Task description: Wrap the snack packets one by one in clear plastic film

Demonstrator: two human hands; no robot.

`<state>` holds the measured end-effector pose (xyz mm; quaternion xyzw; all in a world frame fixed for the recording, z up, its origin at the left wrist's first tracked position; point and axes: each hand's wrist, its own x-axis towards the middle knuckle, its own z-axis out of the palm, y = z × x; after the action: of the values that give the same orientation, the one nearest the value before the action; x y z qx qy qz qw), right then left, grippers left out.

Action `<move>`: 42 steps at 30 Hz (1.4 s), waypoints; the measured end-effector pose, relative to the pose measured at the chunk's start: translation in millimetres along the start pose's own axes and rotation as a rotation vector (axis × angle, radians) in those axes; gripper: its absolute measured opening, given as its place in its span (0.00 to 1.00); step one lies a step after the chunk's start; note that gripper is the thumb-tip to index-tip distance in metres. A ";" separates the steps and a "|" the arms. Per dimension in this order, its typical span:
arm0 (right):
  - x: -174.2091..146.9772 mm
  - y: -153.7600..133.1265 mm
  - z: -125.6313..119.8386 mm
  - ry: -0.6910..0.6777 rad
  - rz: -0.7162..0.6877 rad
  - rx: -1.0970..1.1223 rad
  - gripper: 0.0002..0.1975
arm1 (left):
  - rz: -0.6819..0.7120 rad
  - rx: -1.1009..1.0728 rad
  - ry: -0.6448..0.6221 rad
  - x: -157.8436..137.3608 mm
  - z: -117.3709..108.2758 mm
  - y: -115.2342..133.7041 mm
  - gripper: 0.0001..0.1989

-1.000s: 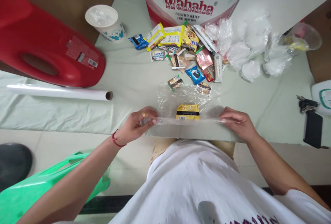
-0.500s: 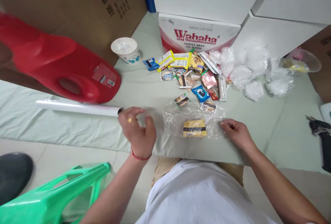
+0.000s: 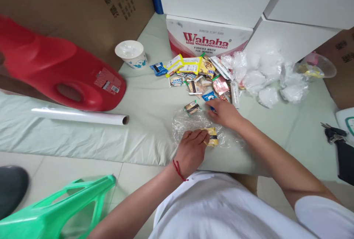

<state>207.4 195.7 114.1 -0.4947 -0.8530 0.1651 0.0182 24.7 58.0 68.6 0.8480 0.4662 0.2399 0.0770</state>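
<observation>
One yellow packet (image 3: 213, 137) lies partly under my left hand (image 3: 192, 148), amid clear film (image 3: 179, 124); my right hand (image 3: 225, 113) partly hides a blue packet (image 3: 209, 95). I cannot tell if either grips.

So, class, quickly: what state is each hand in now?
Left hand: laid over part of the yellow packet; grip can't be told.
Right hand: partly over the blue packet; open or closed can't be told.

The light green tablecloth (image 3: 146, 132) carries clear plastic film (image 3: 180, 121) beneath my left fingers (image 3: 194, 134), wrapped snacks (image 3: 191, 66) beyond my right fingers (image 3: 213, 103), and a film roll (image 3: 80, 116) well left.
</observation>
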 end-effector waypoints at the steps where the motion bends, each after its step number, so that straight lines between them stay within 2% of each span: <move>1: 14.3 -4.6 0.9 -0.076 -0.013 -0.052 0.18 | 0.004 0.004 0.001 -0.7 -0.3 0.4 0.18; 4: 43.3 -11.8 0.5 -0.255 -0.064 -0.122 0.19 | 0.001 0.015 -0.012 -1.9 -0.8 2.5 0.17; 6: 52.0 -11.1 -3.3 -0.337 -0.099 -0.107 0.13 | -0.021 0.025 -0.048 -1.4 -0.5 3.7 0.18; 9: 53.3 -5.7 -11.2 -0.352 -0.214 -0.016 0.05 | -0.045 0.043 -0.122 1.4 -0.5 4.8 0.21; 12: 40.6 -4.7 -17.1 -0.262 -0.347 0.076 0.04 | -0.030 0.057 -0.176 6.4 -1.9 5.2 0.21; 16: -0.3 -18.6 -15.3 -0.146 -0.371 0.084 0.06 | -0.037 0.057 -0.184 11.6 -1.1 4.3 0.18; 21: -57.6 -33.4 14.0 0.083 -0.382 0.146 0.11 | 0.023 -0.041 -0.011 5.9 6.3 -1.6 0.13; 24: -75.9 -34.1 37.8 0.217 -0.359 0.269 0.10 | 0.066 -0.154 0.082 -3.9 5.2 -8.0 0.16; 26: -82.4 -34.4 50.3 0.248 -0.356 0.292 0.10 | 0.058 -0.268 0.118 -12.9 1.6 -13.2 0.17; 28: -86.7 -35.3 58.7 0.244 -0.372 0.255 0.11 | -0.028 -0.342 0.178 -22.1 -2.1 -20.2 0.17; 31: -91.1 -36.4 64.6 0.251 -0.433 0.213 0.12 | -0.336 -0.257 0.300 -29.5 -3.9 -36.5 0.13; 33: -92.5 -36.0 66.0 0.275 -0.468 0.228 0.12 | -0.543 -0.176 0.323 -26.5 -3.1 -51.1 0.23; 35: -92.8 -34.8 66.4 0.283 -0.484 0.244 0.12 | -0.637 -0.193 0.248 -17.6 -3.2 -66.7 0.38; 36: -92.7 -34.1 66.4 0.276 -0.491 0.247 0.13 | -0.639 -0.230 0.186 -12.2 -4.3 -74.1 0.41; 37: -92.4 -33.6 66.1 0.264 -0.498 0.246 0.14 | -0.618 -0.279 0.116 -7.0 -6.2 -80.9 0.41; 38: -92.1 -33.3 65.6 0.250 -0.503 0.242 0.15 | -0.583 -0.340 0.038 -2.5 -8.9 -87.0 0.37; 40: -91.8 -33.5 63.8 0.215 -0.506 0.219 0.17 | -0.536 -0.487 -0.096 2.4 -15.8 -97.1 0.21; 42: -91.9 -34.5 61.7 0.178 -0.519 0.187 0.19 | -0.589 -0.622 -0.138 1.7 -23.6 -104.7 0.11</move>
<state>213.4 85.6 78.3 -0.2688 -0.9272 0.1887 0.1803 -64.8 115.1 52.6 0.6294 0.5876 0.2795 0.4248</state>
